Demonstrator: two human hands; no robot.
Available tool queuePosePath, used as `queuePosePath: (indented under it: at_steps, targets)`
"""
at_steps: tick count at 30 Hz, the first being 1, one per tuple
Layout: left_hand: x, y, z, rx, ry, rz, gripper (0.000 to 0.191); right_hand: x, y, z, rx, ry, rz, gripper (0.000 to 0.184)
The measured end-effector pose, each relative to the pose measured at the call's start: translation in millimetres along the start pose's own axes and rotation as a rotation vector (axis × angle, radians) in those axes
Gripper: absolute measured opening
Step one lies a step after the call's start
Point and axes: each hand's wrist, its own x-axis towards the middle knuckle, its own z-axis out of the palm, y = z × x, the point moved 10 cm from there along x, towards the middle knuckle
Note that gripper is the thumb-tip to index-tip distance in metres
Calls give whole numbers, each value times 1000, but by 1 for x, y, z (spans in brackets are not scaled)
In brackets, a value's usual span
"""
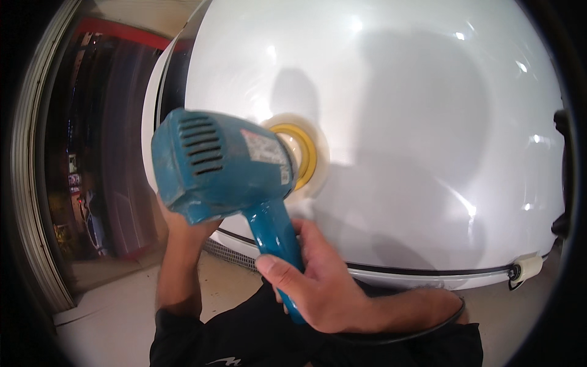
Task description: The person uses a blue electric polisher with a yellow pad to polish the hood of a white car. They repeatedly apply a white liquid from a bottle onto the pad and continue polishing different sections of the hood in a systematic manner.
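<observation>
A teal pistol-grip power polisher (220, 156) lies across the middle of the view, its vented motor end towards the left. My right hand (316, 284) is wrapped around the handle, thumb on the near side. The yellow backing plate (309, 153) carries a pale round pad (322, 158), which faces a glossy white car body panel (422, 197) and appears to be against it. My left hand (188, 225) reaches up behind the motor housing; its fingers are hidden there, so its grip does not show.
A black cord (412, 337) passes below my right forearm. Dark trim (390, 269) follows the panel's near edge, with a mesh grille (231, 252) below left. An off-white fitting (527, 268) projects at lower right. Glass framed by metal (32, 151) stands left, above pale floor (114, 316).
</observation>
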Motion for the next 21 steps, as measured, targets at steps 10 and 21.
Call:
queuePosePath:
  at_steps: [10,21]
  targets:
    - [25,32,-13,105,169,213,60,-5,-20,-13,16,40,34,58]
    - [19,2,0,-163,124,88,46,5,-7,-7,18,25,-27,60]
